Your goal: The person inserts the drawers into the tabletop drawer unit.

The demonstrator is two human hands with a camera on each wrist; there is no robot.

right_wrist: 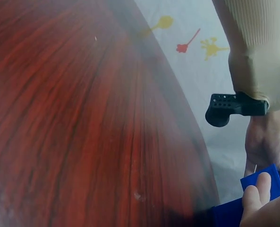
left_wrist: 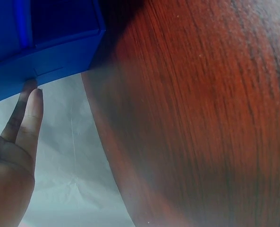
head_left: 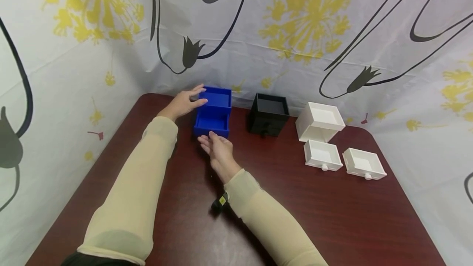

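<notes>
A small blue cabinet (head_left: 219,98) stands at the back left of the table, with its blue drawer (head_left: 212,121) out at the front. My left hand (head_left: 180,105) is at the cabinet's left side, thumb and fingers spread at its top edge. In the left wrist view, two straight fingers (left_wrist: 30,111) reach up to a blue wall. My right hand (head_left: 221,154) lies palm up before the drawer, fingers extended, fingertips right at its front panel. The right wrist view shows two fingertips (right_wrist: 263,182) overlapping the blue drawer front.
A black cabinet (head_left: 269,114) with a knobbed front stands right of the blue one. Further right is a white cabinet (head_left: 319,120) with an open front. Two white drawers, one (head_left: 323,155) before it and another (head_left: 363,163) near the table's right edge, lie apart from it.
</notes>
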